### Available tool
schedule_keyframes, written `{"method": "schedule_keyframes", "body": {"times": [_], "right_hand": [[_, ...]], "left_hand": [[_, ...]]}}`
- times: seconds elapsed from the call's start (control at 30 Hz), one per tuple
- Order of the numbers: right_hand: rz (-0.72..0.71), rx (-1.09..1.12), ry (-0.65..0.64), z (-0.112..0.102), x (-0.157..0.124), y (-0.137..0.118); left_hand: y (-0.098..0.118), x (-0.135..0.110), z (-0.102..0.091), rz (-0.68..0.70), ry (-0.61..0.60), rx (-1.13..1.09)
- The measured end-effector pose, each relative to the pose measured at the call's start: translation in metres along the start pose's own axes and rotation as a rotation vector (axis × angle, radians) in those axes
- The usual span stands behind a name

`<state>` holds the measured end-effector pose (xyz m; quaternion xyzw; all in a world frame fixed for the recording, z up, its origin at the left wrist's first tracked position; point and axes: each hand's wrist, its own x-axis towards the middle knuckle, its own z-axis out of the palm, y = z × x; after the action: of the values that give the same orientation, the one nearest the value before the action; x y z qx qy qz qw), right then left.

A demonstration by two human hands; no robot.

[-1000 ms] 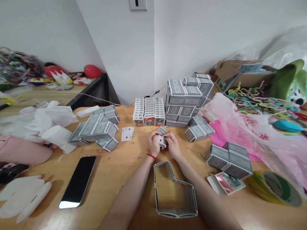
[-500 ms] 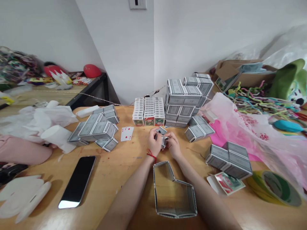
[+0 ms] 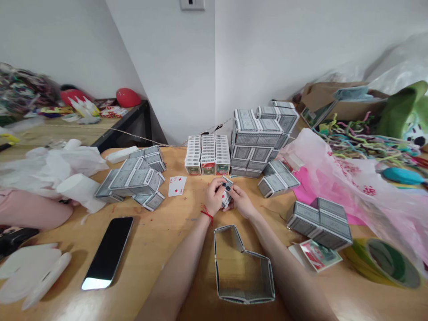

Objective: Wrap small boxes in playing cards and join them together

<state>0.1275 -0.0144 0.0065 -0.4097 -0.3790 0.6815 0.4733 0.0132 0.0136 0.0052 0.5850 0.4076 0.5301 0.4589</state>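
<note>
Both hands meet at mid worktop [image 3: 167, 232], just past the near edge of an empty gray card tray [image 3: 242, 272]. Left hand [image 3: 214, 196] and right hand [image 3: 242, 200] are each closed around a small deck of cards [image 3: 226, 195]. The deck sits between the two hands, fingers wrapped on either side, with a red-diamond face showing. It's small in view, so it's hard to tell if it's loose cards or partly inside a box. There is a red string [image 3: 206, 213] on the left wrist.

Just beyond the hands is a row of packs [image 3: 207, 156] standing upright. Beside it to the right is a taller stack of wrapped bundles [image 3: 256, 138]. One bundle [image 3: 277, 178] lies near the right hand, and another [image 3: 321, 223] is further right. A flattened carton [image 3: 317, 254] lies in front of that one, and a tape roll [image 3: 384, 263] is at the right edge. A pink plastic bag [image 3: 347, 183] spreads behind them.

To the left, two loose cards [image 3: 177, 186] lie face up near the left hand. A tumbled pile of bundles [image 3: 133, 178] is past them, and a black phone [image 3: 109, 252] lies flat, nearer the viewer. White plastic wrap [image 3: 50, 165] is at far left. Nothing lies between the hands and the tray. Both forearms run along the sides of the tray.
</note>
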Motion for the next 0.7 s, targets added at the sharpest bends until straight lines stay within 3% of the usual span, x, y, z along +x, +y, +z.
{"method": "schedule_keyframes", "body": {"times": [0.2,0.37,0.7], "right_hand": [[0.047,0.029,-0.148,-0.0066,-0.0042,-0.0029],[0.017,0.022,-0.167,-0.0084,-0.0037,0.0001],[-0.049,-0.013,-0.177,-0.0075,-0.0055,-0.0021]], "left_hand": [[0.0008,0.004,-0.0044,-0.088,-0.151,-0.086],[0.0009,0.0063,-0.0068,-0.131,-0.192,-0.119],[0.0003,0.0055,-0.0031,-0.266,-0.095,-0.238]]}}
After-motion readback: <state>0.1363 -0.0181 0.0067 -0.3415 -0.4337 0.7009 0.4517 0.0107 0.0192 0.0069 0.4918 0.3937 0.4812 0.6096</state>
